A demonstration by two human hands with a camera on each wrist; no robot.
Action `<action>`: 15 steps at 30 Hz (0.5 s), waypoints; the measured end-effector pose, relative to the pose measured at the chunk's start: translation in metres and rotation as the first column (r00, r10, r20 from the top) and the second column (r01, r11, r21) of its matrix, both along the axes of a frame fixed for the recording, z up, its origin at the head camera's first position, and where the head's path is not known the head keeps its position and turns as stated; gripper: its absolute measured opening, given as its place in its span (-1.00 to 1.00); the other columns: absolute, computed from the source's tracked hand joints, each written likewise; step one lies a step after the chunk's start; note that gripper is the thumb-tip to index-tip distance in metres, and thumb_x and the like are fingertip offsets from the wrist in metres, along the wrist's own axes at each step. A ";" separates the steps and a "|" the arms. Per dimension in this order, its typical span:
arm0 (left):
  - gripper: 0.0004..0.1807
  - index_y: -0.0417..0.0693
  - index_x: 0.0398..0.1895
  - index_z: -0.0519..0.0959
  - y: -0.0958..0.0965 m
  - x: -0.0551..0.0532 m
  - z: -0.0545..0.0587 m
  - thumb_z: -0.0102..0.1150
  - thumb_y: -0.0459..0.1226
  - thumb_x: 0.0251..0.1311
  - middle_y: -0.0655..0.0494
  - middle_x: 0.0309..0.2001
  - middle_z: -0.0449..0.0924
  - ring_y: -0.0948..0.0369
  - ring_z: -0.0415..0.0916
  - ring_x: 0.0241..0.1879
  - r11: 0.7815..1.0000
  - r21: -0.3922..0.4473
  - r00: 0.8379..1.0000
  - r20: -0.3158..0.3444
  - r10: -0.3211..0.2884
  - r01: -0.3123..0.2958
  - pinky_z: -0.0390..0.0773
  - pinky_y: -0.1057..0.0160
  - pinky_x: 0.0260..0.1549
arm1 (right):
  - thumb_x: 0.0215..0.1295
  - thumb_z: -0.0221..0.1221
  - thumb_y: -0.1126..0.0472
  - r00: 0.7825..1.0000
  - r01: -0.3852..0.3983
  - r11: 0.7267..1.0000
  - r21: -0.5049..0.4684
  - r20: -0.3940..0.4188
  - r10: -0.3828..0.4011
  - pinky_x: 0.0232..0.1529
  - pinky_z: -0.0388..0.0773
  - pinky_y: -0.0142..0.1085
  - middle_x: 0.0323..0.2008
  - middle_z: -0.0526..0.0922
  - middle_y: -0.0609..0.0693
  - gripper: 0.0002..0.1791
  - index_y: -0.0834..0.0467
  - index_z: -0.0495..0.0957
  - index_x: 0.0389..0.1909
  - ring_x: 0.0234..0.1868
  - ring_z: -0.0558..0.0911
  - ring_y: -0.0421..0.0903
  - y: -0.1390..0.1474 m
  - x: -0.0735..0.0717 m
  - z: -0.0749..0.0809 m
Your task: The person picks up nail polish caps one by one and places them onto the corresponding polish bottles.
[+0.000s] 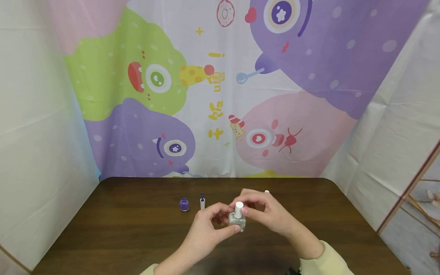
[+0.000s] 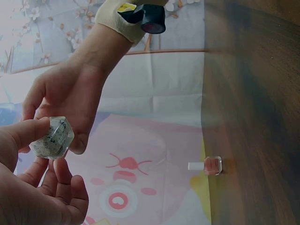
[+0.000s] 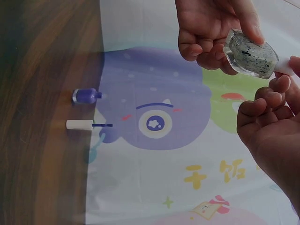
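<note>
speckled polish bottle, lower centre of head view: left hand pinches its body, seemingly for steadiness; right hand pinches its white cap. purple-tipped brush stands bristles-up, apparently sparing the tabletop.

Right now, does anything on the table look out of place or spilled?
The purple bottle stands uncapped, with its white cap beside it, brush upward: odd, since polish usually stays closed. The held speckled bottle is capped; no spill shows.
</note>
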State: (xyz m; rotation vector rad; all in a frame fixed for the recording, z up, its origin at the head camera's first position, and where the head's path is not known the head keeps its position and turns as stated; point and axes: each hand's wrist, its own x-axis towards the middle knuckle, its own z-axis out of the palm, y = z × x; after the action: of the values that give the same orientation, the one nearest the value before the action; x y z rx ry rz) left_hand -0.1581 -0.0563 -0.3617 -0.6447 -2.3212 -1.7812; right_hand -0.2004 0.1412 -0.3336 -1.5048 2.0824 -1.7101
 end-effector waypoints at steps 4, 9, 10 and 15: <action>-0.72 -0.03 -0.27 0.61 0.000 0.000 0.000 0.44 -0.20 -0.08 0.14 -0.40 0.60 0.31 0.50 -0.37 1.000 0.009 1.000 -0.007 -0.006 0.006 0.54 0.31 -0.30 | 0.30 0.03 0.48 0.999 0.029 1.000 0.000 -0.027 -0.029 -0.46 0.50 -0.33 -0.33 0.53 0.10 -0.76 0.26 0.57 -0.09 -0.33 0.48 -0.24 0.000 0.000 0.001; -0.71 -0.03 -0.27 0.60 0.000 0.001 0.000 0.44 -0.21 -0.08 0.13 -0.40 0.60 0.31 0.49 -0.37 1.000 0.021 1.000 -0.008 -0.006 0.007 0.54 0.31 -0.31 | 0.29 0.07 0.46 0.997 0.056 0.998 0.001 -0.062 -0.056 -0.46 0.49 -0.34 -0.34 0.55 0.07 -0.78 0.24 0.59 -0.12 -0.34 0.48 -0.26 -0.001 0.000 0.001; -0.71 -0.03 -0.27 0.60 0.000 0.001 0.000 0.44 -0.21 -0.09 0.13 -0.41 0.60 0.31 0.48 -0.37 1.000 0.021 1.000 -0.008 -0.006 0.006 0.54 0.31 -0.32 | 0.28 0.07 0.46 0.996 0.061 0.998 0.001 -0.069 -0.061 -0.47 0.48 -0.34 -0.34 0.55 0.06 -0.78 0.24 0.59 -0.12 -0.35 0.47 -0.27 0.000 0.000 0.001; -0.72 -0.02 -0.28 0.60 0.001 0.000 0.000 0.44 -0.20 -0.09 0.14 -0.41 0.59 0.32 0.48 -0.38 1.000 0.015 1.000 -0.010 -0.006 0.006 0.55 0.28 -0.32 | 0.26 0.11 0.45 0.991 0.099 0.995 0.008 -0.087 -0.098 -0.51 0.42 -0.40 -0.38 0.53 0.01 -0.79 0.20 0.60 -0.15 -0.39 0.42 -0.28 0.000 -0.001 -0.001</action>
State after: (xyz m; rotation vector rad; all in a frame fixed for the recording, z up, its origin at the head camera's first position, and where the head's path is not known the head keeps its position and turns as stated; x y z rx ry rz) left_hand -0.1577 -0.0557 -0.3619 -0.6566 -2.3004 -1.7918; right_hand -0.2014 0.1415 -0.3341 -1.5235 2.2410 -1.6890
